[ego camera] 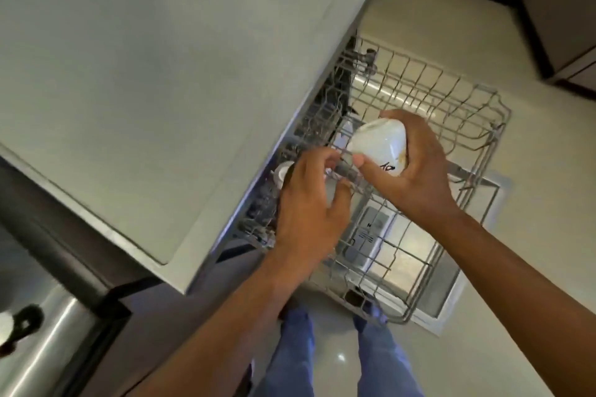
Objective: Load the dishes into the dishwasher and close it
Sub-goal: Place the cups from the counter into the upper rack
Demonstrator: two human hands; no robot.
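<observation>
Right hand gripping white mug over pulled-out rack, left hand fingers loosely curled, grasp unclear

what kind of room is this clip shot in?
Most likely a home kitchen: a pulled-out wire dishwasher rack under a pale countertop, the right hand gripping a white mug, and dark-based cabinets on a tiled floor.

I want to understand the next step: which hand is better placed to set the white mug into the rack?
The right hand. It already grips the white mug, upturned, directly above the pulled-out wire rack. The left hand is lower at the rack's near-counter side, touching another white dish there.
</observation>
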